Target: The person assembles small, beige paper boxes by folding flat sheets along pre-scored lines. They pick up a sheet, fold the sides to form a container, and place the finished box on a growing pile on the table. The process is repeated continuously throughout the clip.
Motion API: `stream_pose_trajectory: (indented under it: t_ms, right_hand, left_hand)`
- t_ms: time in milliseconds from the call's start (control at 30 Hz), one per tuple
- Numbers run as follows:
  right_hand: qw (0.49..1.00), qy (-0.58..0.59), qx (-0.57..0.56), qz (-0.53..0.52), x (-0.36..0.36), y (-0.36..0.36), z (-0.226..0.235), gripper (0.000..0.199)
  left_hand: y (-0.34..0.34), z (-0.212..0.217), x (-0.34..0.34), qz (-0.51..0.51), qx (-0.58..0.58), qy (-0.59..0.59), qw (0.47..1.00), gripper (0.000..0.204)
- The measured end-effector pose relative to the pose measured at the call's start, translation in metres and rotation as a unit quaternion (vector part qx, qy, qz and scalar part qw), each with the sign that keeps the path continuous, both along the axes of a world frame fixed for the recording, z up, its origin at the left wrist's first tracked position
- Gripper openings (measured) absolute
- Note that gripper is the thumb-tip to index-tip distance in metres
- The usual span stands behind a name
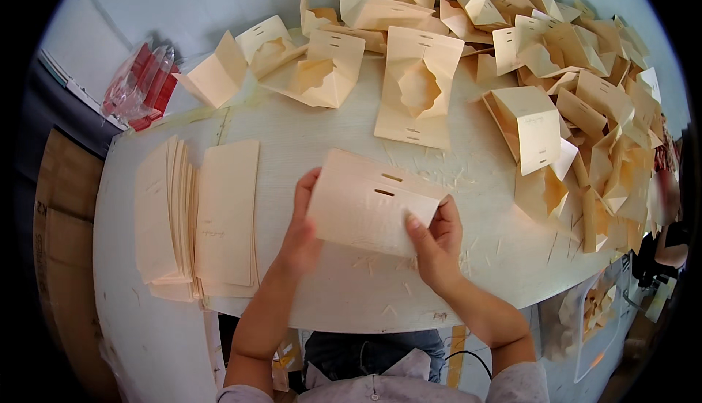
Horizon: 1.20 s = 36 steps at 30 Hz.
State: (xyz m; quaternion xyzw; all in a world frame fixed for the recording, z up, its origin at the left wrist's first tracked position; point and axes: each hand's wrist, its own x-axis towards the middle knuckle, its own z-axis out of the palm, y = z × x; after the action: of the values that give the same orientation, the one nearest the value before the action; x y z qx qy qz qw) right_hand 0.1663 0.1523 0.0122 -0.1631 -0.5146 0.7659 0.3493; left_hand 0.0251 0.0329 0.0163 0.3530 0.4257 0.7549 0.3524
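Note:
Between my two hands, above the middle of the table, is a cream cardboard piece (pixel 358 209) with two short slots cut near its middle. My right hand (pixel 437 246) grips its right end, thumb on the face and fingers behind. On its left end my left hand (pixel 300 217) is closed around the edge, partly smeared by motion, some fingers hidden behind the card. To the left lie two stacks of flat cream cards: one fanned (pixel 157 217), the other neat (pixel 227 217). Beyond my hands rests a folded card with a wavy-edged opening (pixel 395 114).
Several folded cards (pixel 329 59) stand along the back edge. A large loose heap of them (pixel 578 122) covers the right side. Red items in clear plastic (pixel 142 85) sit at the back left. Thin paper scraps (pixel 461 176) litter the white table (pixel 329 304). A clear bin (pixel 585 330) stands below right.

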Motion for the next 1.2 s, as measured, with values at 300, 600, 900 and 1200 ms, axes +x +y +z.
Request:
stream_pose_trajectory:
  t_ms: [300, 600, 900, 1200]
  right_hand:
    - [0.994, -0.057, 0.078, -0.047, -0.007, 0.017, -0.009, 0.012]
    - [0.958, -0.156, 0.232, -0.062, -0.007, 0.012, -0.016, 0.019]
    - [0.940, -0.155, 0.284, -0.111, -0.011, 0.006, -0.016, 0.022]
    - [0.922, -0.190, 0.317, -0.116, -0.005, 0.010, -0.018, 0.023]
  left_hand:
    - [0.003, -0.002, 0.006, 0.038, -0.112, 0.122, 0.985, 0.029]
    - [0.011, -0.016, 0.017, 0.217, -0.199, 0.122, 0.948, 0.024]
    - [0.006, -0.020, 0.019, 0.255, -0.175, 0.198, 0.930, 0.023]
    - [0.009, -0.027, 0.023, 0.312, -0.155, 0.257, 0.901, 0.030]
